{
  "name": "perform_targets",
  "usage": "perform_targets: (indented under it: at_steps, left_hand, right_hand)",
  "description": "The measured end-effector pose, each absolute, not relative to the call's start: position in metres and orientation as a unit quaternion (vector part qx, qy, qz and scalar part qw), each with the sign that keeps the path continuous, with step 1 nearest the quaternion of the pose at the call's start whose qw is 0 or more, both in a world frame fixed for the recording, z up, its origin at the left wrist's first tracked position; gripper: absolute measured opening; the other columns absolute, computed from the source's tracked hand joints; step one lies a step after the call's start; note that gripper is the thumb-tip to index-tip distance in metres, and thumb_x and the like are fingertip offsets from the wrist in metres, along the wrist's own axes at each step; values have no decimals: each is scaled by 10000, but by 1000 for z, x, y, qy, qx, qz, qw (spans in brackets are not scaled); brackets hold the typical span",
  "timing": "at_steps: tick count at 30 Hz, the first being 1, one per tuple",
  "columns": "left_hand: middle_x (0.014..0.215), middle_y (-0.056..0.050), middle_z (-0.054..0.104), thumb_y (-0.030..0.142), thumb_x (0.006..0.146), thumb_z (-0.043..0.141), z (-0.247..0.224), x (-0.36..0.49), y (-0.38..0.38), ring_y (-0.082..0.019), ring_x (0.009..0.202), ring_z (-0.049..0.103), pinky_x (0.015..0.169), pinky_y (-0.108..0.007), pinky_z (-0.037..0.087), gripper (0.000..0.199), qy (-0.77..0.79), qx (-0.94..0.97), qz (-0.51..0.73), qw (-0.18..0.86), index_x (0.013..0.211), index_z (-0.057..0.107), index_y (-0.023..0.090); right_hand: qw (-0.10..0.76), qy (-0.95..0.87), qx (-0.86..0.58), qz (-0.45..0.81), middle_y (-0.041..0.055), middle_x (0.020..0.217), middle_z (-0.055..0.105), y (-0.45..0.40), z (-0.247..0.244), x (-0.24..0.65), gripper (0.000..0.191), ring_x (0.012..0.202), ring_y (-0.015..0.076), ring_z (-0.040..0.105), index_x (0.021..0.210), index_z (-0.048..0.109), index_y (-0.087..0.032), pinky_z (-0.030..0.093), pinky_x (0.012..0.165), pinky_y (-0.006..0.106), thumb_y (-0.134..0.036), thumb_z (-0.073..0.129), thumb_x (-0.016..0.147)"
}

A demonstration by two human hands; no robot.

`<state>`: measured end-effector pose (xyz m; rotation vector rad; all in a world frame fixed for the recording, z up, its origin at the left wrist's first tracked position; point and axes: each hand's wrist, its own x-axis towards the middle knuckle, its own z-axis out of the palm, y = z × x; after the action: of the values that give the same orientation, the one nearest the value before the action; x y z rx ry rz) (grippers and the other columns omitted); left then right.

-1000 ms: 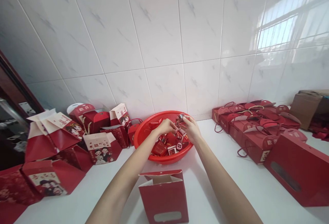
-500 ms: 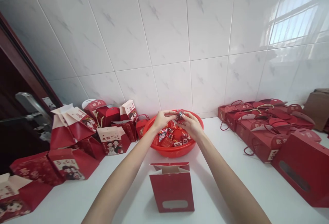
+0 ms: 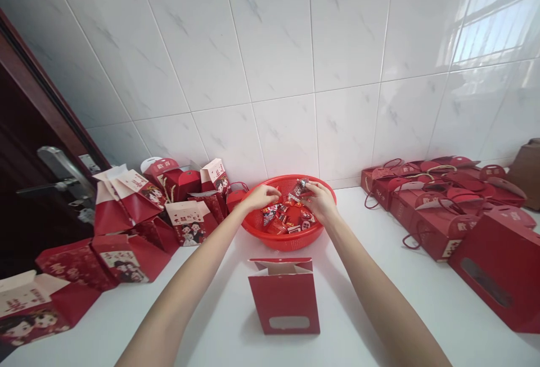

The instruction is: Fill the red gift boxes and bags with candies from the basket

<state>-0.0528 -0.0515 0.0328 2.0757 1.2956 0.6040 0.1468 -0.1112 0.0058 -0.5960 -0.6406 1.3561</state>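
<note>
Standing nearest me, the open red box shows creased card at its mouth and a pale rounded window, on the smooth white tabletop. To the right I see a larger windowed box, slanted and plain red. At left, cartoon-printed boxes show couples on cream panels, their characters mostly too small for me to read. Beyond the open box, wrapped sweets lie in the perforated red plastic basket. Over it, my left hand has its fingers curled narrow; I cannot tell whether it holds anything. My right hand pinches a shiny foil-wrapped sweet. Farther back, a rounded flap reads 歡喜, and corded boxes sit below the glossy, grey-veined tiled wall.
</note>
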Motion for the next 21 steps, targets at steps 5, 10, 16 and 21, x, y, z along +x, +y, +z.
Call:
perform_targets:
  at_steps: [5, 10, 16, 21]
  left_hand:
    - [964, -53, 786, 214, 497, 844, 15, -50, -45, -268, 938, 703, 783, -287, 520, 373, 479, 822, 87, 294, 865, 785, 203]
    - [1214, -64, 723, 306, 424, 890, 4, -34, -43, -302, 1091, 657, 790, -272, 506, 727, 489, 843, -54, 216, 1134, 736, 268]
    - [990, -31, 753, 254, 506, 841, 0, -30, -45, -240, 871, 681, 672, -252, 489, 448, 469, 849, -40, 240, 949, 774, 247]
    - [728, -22, 720, 166, 671, 715, -2, -32, -44, -185, 705, 653, 694, -255, 488, 42, 460, 853, 47, 242, 704, 727, 189]
  right_hand:
    - [702, -256, -296, 595, -12, 666, 669, -110, 4, 143, 183, 596, 136, 606, 645, 609, -198, 547, 589, 283, -188, 790, 621]
    - [700, -255, -308, 592, -6, 676, 674, -113, 6, 142, 170, 607, 136, 601, 650, 616, -196, 541, 570, 275, -189, 779, 605]
    - [700, -256, -308, 591, -5, 666, 674, -112, 4, 141, 195, 613, 146, 611, 642, 607, -198, 557, 606, 304, -207, 797, 600]
    - [710, -249, -308, 581, -7, 698, 680, -108, 1, 142, 180, 615, 135, 610, 663, 623, -198, 556, 615, 293, -225, 793, 609]
